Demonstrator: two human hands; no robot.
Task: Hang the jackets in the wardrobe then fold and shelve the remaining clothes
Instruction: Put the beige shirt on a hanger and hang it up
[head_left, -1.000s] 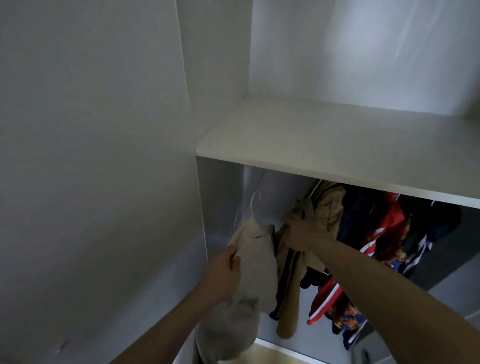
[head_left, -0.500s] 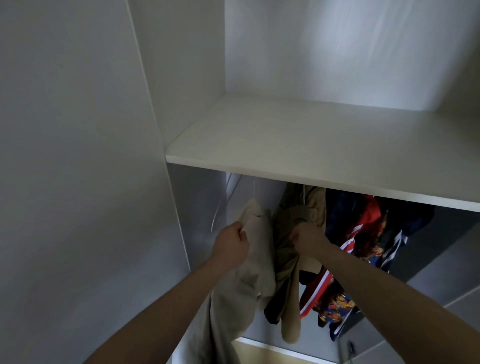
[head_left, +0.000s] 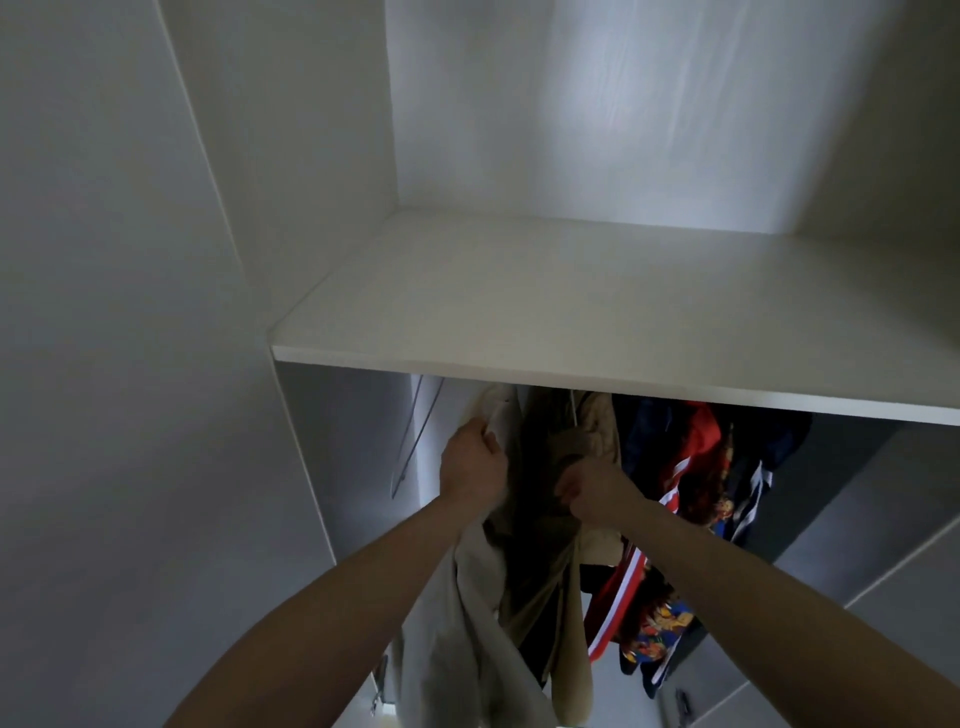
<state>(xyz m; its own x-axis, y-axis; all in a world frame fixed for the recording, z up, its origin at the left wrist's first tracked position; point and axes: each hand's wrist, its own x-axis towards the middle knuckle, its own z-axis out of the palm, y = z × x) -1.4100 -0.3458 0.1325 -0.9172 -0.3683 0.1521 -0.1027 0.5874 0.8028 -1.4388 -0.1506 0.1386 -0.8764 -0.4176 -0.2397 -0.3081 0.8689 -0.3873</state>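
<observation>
A pale beige jacket (head_left: 467, 639) hangs just under the wardrobe's white shelf (head_left: 597, 306), at the left end of the hanging space. My left hand (head_left: 470, 462) grips its upper edge near the collar. To its right hangs a tan and olive jacket (head_left: 550, 525), and my right hand (head_left: 592, 493) pinches its fabric at chest height. The rail and the hanger hooks are hidden behind the shelf's front edge.
Further right hang a navy, red and white jacket (head_left: 691, 467) and a bright patterned garment (head_left: 657, 629). A clear empty hanger (head_left: 415, 436) dangles at the far left. The wardrobe's white side panel (head_left: 156, 364) fills the left.
Both hands have risen closer to the shelf with the jackets, and the view has shifted right and down, so the shelf edge covers the hanger tops.
</observation>
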